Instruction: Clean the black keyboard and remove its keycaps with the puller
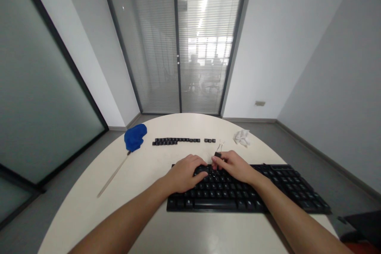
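Note:
A black keyboard (217, 203) lies across the table in front of me, with keys gone from part of its upper rows. My left hand (188, 172) rests over its upper left part, thumb and fingers apart, with the fingertips on or close to the keys. Between the thumb and fingers of my right hand (233, 165) is a keycap puller (218, 154) with a black grip and thin wires. Its lower wires reach down to the keys beside my left fingertips. Beyond the keyboard, several loose black keycaps (171, 141) stand in rows, with a smaller group of keycaps (210, 140) to their right.
A blue cloth piece (135, 137) and a thin stick (113, 175) lie at the left of the round white table (143, 210). Crumpled white cloth or tissue (242, 137) sits at the back right. Glass doors (178, 39) and walls stand beyond the table.

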`<state>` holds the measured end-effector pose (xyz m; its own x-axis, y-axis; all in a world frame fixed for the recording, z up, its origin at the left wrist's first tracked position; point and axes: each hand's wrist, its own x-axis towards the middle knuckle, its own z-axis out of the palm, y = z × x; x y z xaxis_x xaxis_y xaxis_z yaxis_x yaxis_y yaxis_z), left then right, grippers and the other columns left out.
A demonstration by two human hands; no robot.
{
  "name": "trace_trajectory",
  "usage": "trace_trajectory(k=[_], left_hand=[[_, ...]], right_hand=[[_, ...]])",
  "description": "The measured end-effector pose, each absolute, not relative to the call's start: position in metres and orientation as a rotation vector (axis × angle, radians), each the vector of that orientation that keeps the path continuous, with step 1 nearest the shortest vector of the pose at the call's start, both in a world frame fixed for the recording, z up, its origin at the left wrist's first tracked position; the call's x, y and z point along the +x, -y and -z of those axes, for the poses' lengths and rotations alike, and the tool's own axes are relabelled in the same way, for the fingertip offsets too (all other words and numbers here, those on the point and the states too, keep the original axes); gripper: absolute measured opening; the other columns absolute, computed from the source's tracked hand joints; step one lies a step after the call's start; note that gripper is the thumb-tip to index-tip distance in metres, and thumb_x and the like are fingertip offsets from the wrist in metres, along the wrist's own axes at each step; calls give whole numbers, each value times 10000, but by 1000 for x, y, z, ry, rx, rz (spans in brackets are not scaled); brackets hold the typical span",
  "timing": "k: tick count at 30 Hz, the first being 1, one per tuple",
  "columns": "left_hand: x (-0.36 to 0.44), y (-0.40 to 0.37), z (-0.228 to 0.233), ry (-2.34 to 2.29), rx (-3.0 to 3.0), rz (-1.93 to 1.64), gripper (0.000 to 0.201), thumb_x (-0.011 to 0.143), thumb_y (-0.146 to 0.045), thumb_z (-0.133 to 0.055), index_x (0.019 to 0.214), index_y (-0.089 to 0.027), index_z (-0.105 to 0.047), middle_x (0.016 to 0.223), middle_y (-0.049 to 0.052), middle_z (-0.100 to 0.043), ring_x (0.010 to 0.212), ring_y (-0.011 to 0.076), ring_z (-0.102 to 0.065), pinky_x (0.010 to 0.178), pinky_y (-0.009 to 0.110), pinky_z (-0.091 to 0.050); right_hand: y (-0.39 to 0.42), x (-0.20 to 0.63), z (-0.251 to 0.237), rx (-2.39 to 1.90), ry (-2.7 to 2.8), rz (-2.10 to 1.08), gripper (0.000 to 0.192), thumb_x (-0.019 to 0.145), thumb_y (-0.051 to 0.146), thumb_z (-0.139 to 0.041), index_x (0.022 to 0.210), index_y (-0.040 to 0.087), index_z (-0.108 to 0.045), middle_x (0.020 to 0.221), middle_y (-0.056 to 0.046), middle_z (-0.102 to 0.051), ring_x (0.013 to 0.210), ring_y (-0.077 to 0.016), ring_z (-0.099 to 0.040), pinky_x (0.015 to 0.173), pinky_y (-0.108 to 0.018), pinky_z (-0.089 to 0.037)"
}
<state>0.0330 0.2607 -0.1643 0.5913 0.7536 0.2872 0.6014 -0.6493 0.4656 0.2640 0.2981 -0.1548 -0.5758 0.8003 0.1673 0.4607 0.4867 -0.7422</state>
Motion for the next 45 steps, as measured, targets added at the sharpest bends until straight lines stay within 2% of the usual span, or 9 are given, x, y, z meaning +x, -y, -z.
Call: trace_trajectory(k=[10, 15, 22, 29, 34, 39, 45], left_hand=[[33, -263, 168, -1073, 2418, -731, 242, 913, -320, -604, 1130, -214, -610, 1145, 54, -656, 1073, 214, -575, 982, 360, -438], [32, -267, 170, -985, 2293, -843, 164, 894, -240, -626, 1055, -212, -628, 1114, 40, -673, 1048, 193, -597, 975, 335, -441], [29, -269, 173, -991, 2263, -808, 172, 890, -213, -626, 1062, -219, -638, 1112, 38, -682, 1062, 202, -595, 983, 357, -440], [32, -262, 167, -1086, 2371, -808, 225, 878, -199, -627, 1097, -219, -581, 1101, 28, -655, 1044, 195, -589, 945, 347, -456], [36, -256, 160, -1110, 2587, -727, 134, 898, -204, -600, 1029, -212, -572, 1042, 24, -644, 991, 194, -586, 886, 335, -474], [38, -253, 159, -1148, 2754, -673, 198, 927, -234, -580, 1125, -236, -574, 1091, 26, -634, 1002, 195, -583, 870, 333, -487], [39, -251, 161, -1169, 2873, -658, 187, 945, -221, -553, 1129, -232, -581, 1050, 24, -638, 936, 194, -594, 797, 322, -509]], right_hand=[[-296, 262, 151, -1044, 2182, -920, 487, 953, 545, -453, 817, 174, -738, 750, -41, -731, 653, -173, -638, 665, -270, -483], [-292, 258, 150, -1034, 2186, -922, 479, 942, 554, -475, 847, 182, -761, 767, -46, -741, 691, -191, -650, 698, -288, -499], [-293, 259, 154, -1011, 2240, -968, 454, 959, 523, -461, 909, 174, -747, 834, -45, -747, 724, -184, -653, 701, -278, -498], [-294, 257, 152, -991, 2191, -995, 436, 954, 514, -484, 852, 172, -735, 797, -40, -739, 715, -178, -653, 714, -272, -491], [-295, 256, 155, -984, 2136, -1059, 445, 943, 536, -493, 853, 169, -729, 811, -45, -745, 713, -181, -652, 721, -284, -504], [-296, 256, 158, -997, 2106, -1092, 482, 932, 561, -495, 839, 157, -740, 798, -59, -746, 721, -191, -657, 737, -301, -505], [-292, 256, 151, -963, 2103, -1138, 462, 942, 544, -489, 1007, 156, -730, 834, -53, -747, 772, -192, -660, 765, -303, -509]])
